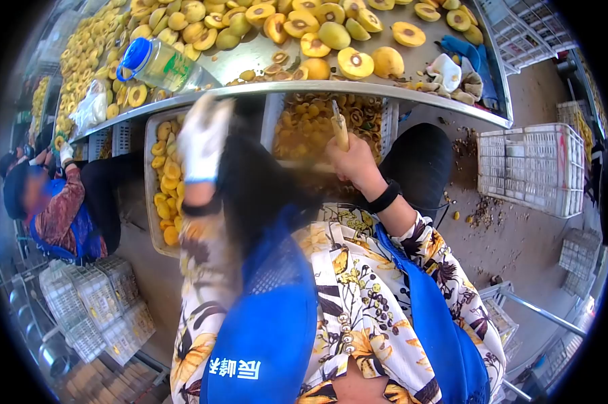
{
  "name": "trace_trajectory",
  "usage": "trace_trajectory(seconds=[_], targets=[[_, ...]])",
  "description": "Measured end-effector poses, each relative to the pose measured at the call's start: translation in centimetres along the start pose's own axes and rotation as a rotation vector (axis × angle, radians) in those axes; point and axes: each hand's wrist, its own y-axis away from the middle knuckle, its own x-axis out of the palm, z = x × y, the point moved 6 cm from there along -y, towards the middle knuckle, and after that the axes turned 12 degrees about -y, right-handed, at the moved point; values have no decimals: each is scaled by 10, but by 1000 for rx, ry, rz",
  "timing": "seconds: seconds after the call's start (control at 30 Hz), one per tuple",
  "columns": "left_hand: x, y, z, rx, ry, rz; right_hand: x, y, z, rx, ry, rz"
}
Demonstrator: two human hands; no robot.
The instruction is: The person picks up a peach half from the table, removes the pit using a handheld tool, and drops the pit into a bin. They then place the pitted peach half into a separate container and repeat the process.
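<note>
My left hand (203, 145), in a white glove, is blurred by motion between the table's front rim and the basket of yellow fruit halves (171, 175); its fingers are smeared. My bare right hand (356, 161) is closed around the yellowish handle of a small tool (340, 128), whose metal end points up. Behind that tool is a white crate (271, 124) holding fruit pieces. On the metal table (250, 54) lie many halved yellow fruits, among them a half with its pit cavity facing up (355, 63).
A blue-capped bottle (166, 65) lies near the table's front rim. Blue and white gloves (449, 73) are at the right corner. A co-worker (65, 209) sits at left. White crates stand right (529, 170) and lower left (91, 306).
</note>
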Motion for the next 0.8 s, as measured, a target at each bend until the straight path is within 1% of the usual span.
trace_trajectory(seconds=[0.03, 0.07, 0.1, 0.13, 0.17, 0.2, 0.23, 0.3, 0.33, 0.4, 0.43, 0.5, 0.53, 0.6, 0.63, 0.7, 0.73, 0.8], targets=[[30, -13, -38, 41, -90, 145, -5, 1, 7, -30, 5, -17], [49, -22, -98, 248, -341, 179, -11, 2, 12, -57, 11, -37], [74, -31, -134, 457, -370, 205, -13, 7, 16, -86, 19, -58], [102, -37, -165, 442, -462, 354, -24, 7, 15, -90, 8, -95], [129, -39, -187, 422, -555, 507, -36, 9, 14, -143, -20, -184], [166, -47, -192, 513, -592, 570, -49, 11, 13, -185, -13, -221], [190, -46, -199, 606, -626, 626, -57, 16, 19, -232, -4, -256], [213, -44, -204, 651, -782, 549, -70, 28, 28, -210, -61, -306], [217, -49, -201, 628, -784, 599, -71, 30, 29, -214, -74, -321], [213, -49, -205, 607, -668, 584, -80, 33, 37, -237, -112, -349], [205, -47, -208, 594, -612, 577, -85, 33, 43, -271, -79, -364], [163, -26, -217, 595, -562, 481, -87, 27, 59, -344, -14, -389], [147, -13, -214, 688, -437, 397, -80, 25, 66, -377, -118, -324], [116, 16, -207, 804, -320, 261, -62, 18, 79, -439, -319, -178], [108, 27, -201, 815, -308, 255, -52, 11, 77, -398, -344, -109], [88, 44, -193, 710, -226, 357, -33, 0, 71, -316, -389, 27], [75, 50, -184, 735, -232, 263, -25, 2, 76, -362, -305, 12], [67, 50, -159, 403, 473, 417, -12, 3, 72, -264, -461, 115]])
